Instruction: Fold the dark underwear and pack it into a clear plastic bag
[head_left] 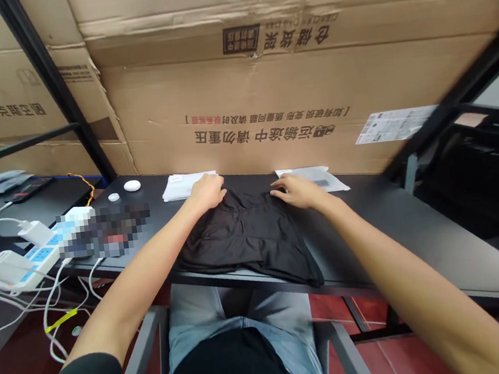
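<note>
At a dark desk (407,229), a person's left hand (207,192) curls over the upper left corner of a black garment (243,232), though whether the fingers pinch the cloth cannot be told; the garment lies creased at the desk's front edge between the two hands, its lower right corner reaching the edge; and the right hand (297,190), well apart from the left, holds thumb and fingers parted at the upper right corner. The step in hand appears to be laying the cloth out flat, and the next move seems to call for an even pull or stroke to ease out the folds in the middle. Around them, from the left, stand a power strip (52,240) trailing white cables (58,287), a pixelated patch, a small white disc (114,197), a white oval case (132,186), and white packets (175,187) behind the left hand; another packet (332,180) lies behind the right. Cardboard (220,88) walls the back, leaving little room beyond the cloth.
</note>
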Tool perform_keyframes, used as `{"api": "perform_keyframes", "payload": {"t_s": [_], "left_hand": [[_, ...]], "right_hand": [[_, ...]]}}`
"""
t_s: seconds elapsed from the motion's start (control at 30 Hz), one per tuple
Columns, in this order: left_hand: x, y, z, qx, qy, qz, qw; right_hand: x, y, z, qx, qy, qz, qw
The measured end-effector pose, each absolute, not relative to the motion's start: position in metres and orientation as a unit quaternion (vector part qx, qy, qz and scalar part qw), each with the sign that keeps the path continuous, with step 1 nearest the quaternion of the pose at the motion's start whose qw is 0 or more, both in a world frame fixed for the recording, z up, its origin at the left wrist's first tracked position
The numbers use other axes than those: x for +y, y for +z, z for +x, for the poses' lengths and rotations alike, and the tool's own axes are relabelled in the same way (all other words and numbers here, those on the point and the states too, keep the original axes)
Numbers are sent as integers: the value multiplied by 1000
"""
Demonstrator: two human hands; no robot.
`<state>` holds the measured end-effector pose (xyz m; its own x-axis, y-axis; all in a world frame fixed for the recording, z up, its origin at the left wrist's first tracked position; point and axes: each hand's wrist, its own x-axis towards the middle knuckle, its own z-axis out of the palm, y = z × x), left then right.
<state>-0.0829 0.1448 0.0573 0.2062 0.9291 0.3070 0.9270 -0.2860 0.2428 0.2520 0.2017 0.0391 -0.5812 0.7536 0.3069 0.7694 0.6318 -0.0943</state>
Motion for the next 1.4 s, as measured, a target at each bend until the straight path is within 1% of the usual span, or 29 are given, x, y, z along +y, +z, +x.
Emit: {"api": "perform_keyframes", "payload": {"t_s": [0.07,0.13,0.27,0.33,0.4,0.47,0.53,0.67,0.73,0.93,1.07,1.23,1.33,1.4], "left_hand": [[152,51,-84,592,211,778,12],[153,47,-85,581,229,780,21],[143,50,-92,552,261,791,32],[132,54,-98,510,286,811,40],[117,56,-105,444,316,837,53],[99,54,-114,380,321,865,71],[82,49,-122,348,276,892,90],[60,38,-134,353,175,912,112],[51,35,-139,363,173,908,118],[2,34,-163,347,194,912,106],[-26,28,-180,347,191,913,94],[-27,20,-193,351,193,909,113],[-24,24,-196,352,194,905,137],[-24,29,-195,359,192,901,146]], "right_hand": [[201,40,249,-890,-17,-423,171],[199,40,251,-886,-2,-419,198],[184,42,259,-862,33,-413,291],[168,45,263,-851,75,-392,342],[146,47,267,-848,121,-366,364],[121,47,271,-860,141,-347,346],[99,46,274,-885,135,-335,294],[71,38,276,-926,105,-323,168],[64,34,276,-930,97,-325,141],[38,36,283,-931,91,-310,169],[15,37,288,-943,93,-280,152],[0,37,290,-942,116,-275,153],[-1,42,288,-933,156,-284,158],[1,46,286,-915,185,-315,171]]}}
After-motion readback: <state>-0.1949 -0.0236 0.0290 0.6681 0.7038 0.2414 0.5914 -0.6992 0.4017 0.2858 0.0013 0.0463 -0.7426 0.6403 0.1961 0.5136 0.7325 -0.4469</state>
